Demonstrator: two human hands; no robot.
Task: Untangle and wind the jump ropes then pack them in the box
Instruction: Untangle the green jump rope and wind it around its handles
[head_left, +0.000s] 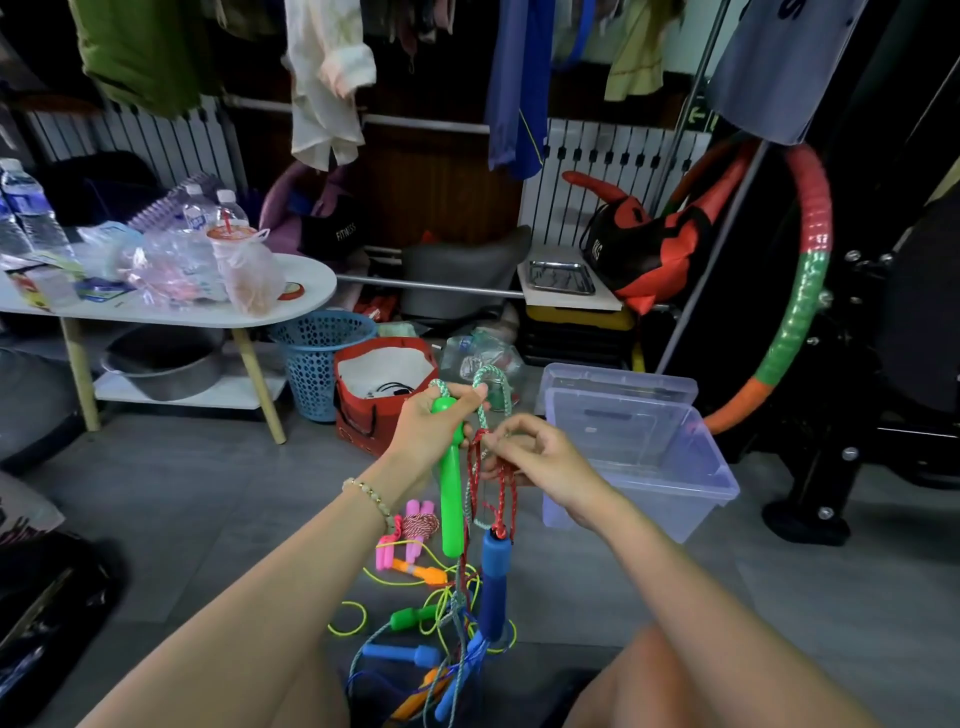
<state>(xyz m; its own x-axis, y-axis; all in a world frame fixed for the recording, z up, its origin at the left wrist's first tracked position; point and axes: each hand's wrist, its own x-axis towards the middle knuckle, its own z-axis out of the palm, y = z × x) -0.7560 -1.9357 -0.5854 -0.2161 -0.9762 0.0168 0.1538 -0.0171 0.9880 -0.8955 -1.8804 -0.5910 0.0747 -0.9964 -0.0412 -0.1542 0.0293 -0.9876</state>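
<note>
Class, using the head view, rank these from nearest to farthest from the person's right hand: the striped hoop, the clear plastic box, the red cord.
1. The red cord: pinched in the right hand itself.
2. The clear plastic box: on the floor, just right of that hand.
3. The striped hoop: standing beyond the box, at the far right.

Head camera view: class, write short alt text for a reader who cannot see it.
A person's left hand grips a green jump-rope handle while the right hand pinches a tangled red cord, a blue handle dangling below. More tangled ropes lie on the floor near an open clear plastic box.
</note>
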